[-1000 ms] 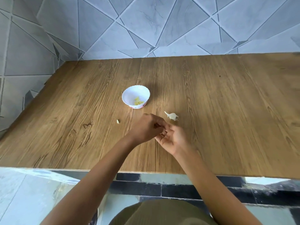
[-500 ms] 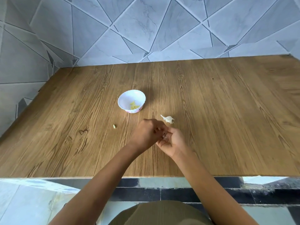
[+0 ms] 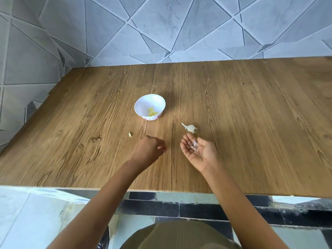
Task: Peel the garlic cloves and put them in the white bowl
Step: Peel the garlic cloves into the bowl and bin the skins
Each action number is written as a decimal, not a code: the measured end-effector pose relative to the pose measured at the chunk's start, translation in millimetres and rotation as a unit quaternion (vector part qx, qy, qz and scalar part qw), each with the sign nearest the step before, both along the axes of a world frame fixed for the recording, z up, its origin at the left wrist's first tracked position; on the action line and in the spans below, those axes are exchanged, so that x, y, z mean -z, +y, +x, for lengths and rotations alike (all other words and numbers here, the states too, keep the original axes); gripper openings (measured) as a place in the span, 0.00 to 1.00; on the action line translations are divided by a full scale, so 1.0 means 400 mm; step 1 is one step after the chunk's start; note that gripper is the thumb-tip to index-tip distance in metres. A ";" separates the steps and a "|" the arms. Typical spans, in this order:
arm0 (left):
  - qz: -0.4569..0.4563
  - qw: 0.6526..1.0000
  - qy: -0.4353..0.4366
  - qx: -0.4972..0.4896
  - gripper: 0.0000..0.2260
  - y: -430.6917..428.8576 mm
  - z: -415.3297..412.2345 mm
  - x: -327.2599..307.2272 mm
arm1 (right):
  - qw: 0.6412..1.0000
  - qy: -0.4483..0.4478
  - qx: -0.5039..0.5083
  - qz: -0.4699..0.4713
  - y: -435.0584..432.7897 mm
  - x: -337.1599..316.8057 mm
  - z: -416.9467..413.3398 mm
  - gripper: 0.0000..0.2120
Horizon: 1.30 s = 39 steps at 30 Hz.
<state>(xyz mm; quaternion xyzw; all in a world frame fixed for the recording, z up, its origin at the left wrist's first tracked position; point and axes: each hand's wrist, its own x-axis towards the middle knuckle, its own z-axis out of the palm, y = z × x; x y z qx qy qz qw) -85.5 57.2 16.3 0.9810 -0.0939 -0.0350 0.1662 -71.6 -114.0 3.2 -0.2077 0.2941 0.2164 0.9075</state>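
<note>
While left hand (image 3: 149, 150) sits curled on the near side of white bowl (image 3: 142, 105), cannot tell if it pinches a clove | right hand (image 3: 201, 153) palm-up, fingers relaxed, cradling skins (image 3: 194, 146) | garlic bulb (image 3: 190, 128) right-front of bowl, peeled cloves (image 3: 152, 112) inside it | tip: release low over bowl rim, dump skins well away from bowl

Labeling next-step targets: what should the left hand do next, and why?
Probably carry the left hand to the white bowl and drop: its curled fingers seem to pinch a pale clove, the bowl already holds peeled cloves, and the right hand cups only skins.
</note>
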 end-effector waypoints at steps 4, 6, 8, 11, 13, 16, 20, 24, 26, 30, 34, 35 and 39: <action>0.067 0.997 0.013 0.032 0.07 -0.002 -0.001 0.017 | 1.000 0.004 -0.002 0.001 -0.003 0.005 -0.001 0.17; 0.111 0.991 0.006 0.068 0.08 -0.004 0.000 0.019 | 1.000 0.006 -0.004 0.002 -0.002 0.006 0.000 0.16; 0.155 0.982 -0.016 0.106 0.09 -0.010 0.002 0.019 | 1.000 0.004 -0.007 0.002 -0.001 0.007 0.001 0.16; 0.158 0.978 -0.045 0.125 0.08 -0.006 0.008 0.031 | 1.000 0.005 -0.012 -0.001 0.004 0.007 0.002 0.16; 0.120 0.985 -0.033 0.119 0.06 0.009 0.022 0.043 | 1.000 0.006 -0.019 -0.002 0.010 0.004 0.001 0.16; -0.077 0.994 -0.003 0.080 0.03 0.027 0.049 0.036 | 0.999 0.002 -0.031 -0.008 0.021 0.003 0.002 0.16; -0.142 0.984 -0.042 0.098 0.03 -0.002 0.058 -0.019 | 0.998 -0.001 -0.055 -0.017 0.044 -0.006 0.007 0.15; 0.038 0.988 -0.068 0.131 0.10 -0.046 0.057 -0.023 | 0.998 0.013 -0.055 -0.019 0.064 -0.006 0.013 0.13; 0.050 0.989 -0.083 0.108 0.08 -0.056 0.054 -0.018 | 0.999 0.014 -0.045 -0.014 0.065 -0.005 0.015 0.13; -0.021 0.993 -0.092 0.070 0.04 -0.057 0.047 -0.025 | 0.999 0.008 -0.038 -0.012 0.061 -0.005 0.017 0.14; -0.049 0.992 -0.083 0.082 0.07 -0.050 0.047 -0.022 | 0.999 0.005 -0.032 -0.023 0.063 0.000 0.020 0.12; -0.084 0.990 -0.083 0.077 0.07 -0.044 0.049 -0.020 | 0.999 0.002 -0.032 -0.026 0.063 -0.001 0.019 0.12; -0.246 0.965 -0.064 0.067 0.10 -0.025 0.046 -0.021 | 0.999 -0.012 -0.038 -0.036 0.066 -0.010 0.011 0.16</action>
